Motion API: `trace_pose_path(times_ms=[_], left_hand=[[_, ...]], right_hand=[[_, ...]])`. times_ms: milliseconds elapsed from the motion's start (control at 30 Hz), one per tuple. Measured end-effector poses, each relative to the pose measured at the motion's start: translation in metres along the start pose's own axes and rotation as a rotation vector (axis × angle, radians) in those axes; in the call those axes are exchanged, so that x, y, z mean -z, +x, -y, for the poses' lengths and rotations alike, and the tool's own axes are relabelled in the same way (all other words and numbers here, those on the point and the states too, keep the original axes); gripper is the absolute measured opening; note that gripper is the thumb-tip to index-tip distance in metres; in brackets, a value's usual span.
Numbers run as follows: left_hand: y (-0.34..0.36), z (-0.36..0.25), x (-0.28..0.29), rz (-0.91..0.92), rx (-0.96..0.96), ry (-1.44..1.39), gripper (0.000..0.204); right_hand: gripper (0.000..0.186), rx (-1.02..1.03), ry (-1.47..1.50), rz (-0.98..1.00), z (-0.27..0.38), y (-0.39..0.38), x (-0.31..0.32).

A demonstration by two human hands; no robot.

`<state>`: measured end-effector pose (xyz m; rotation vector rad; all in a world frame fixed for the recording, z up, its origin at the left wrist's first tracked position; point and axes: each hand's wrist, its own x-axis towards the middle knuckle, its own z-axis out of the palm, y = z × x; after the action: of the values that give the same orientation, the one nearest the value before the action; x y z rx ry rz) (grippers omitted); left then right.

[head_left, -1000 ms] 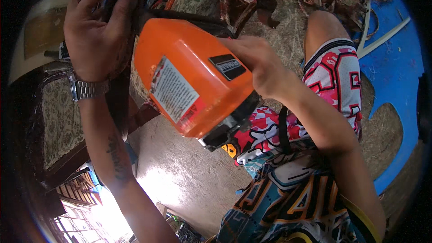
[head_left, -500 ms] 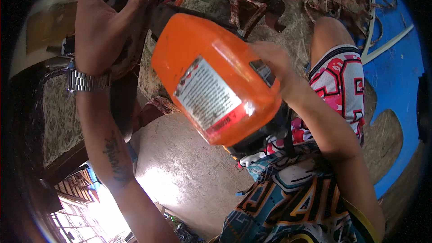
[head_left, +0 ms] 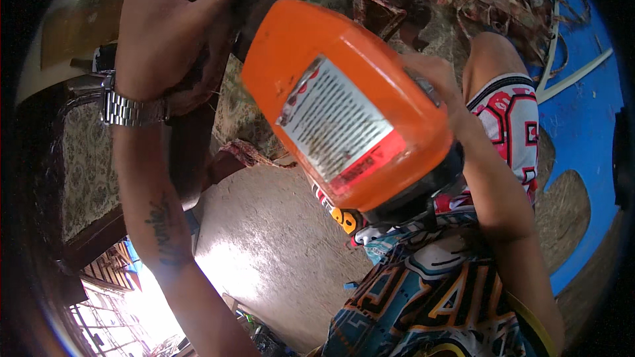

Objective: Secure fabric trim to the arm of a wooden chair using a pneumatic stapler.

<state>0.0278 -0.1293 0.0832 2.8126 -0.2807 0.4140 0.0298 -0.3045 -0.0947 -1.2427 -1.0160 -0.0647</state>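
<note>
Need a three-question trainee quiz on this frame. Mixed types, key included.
1. True or false: the left forearm wears a silver metal-link watch.
2. Which hand holds the bulky orange tool with the white-and-red label? A) left B) right C) neither
3. Fill in: the irregularly cut flat sheet at the picture's right is ____ in colour.

Key: 1. True. 2. B, the right hand. 3. Blue.

Tool: orange, black end. Label: white, red band. Watch: silver. Shorts: white, pink-red pattern, black trim. Shirt: teal/black, orange-outlined lettering. Sheet: blue. Fabric panel: beige, dark floral.
</note>
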Motion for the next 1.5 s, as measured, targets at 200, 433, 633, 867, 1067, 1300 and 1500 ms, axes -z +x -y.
trace_pose_path(times_ms=[200,433,633,867,1067,1300,1500], left_hand=[[0.003,0.003,-0.003,-0.008,0.092,-0.123,0.043],[0.009,0.02,0.017,0.177,0.17,-0.366,0.049],[0.007,0.02,0.024,0.267,0.231,-0.32,0.065],[0.011,0.015,0.022,0.226,0.219,-0.162,0.065],[0.011,0.009,0.024,0.261,0.234,-0.181,0.064],[0.011,0.014,0.026,0.236,0.154,-0.146,0.064],[0.011,0.024,0.026,0.24,0.16,-0.055,0.064]], right_hand=[[0.067,-0.105,-0.018,0.003,0.013,0.0,0.004],[0.046,-0.062,0.053,0.021,-0.009,-0.014,-0.009],[0.054,-0.166,0.246,0.002,-0.003,-0.022,-0.015],[0.062,-0.043,0.099,0.052,-0.006,-0.011,-0.02],[0.062,-0.009,0.05,-0.013,0.004,-0.009,-0.019],[0.06,-0.118,0.185,0.014,-0.012,-0.026,-0.023],[0.055,-0.188,0.393,-0.043,-0.008,-0.022,-0.021]])
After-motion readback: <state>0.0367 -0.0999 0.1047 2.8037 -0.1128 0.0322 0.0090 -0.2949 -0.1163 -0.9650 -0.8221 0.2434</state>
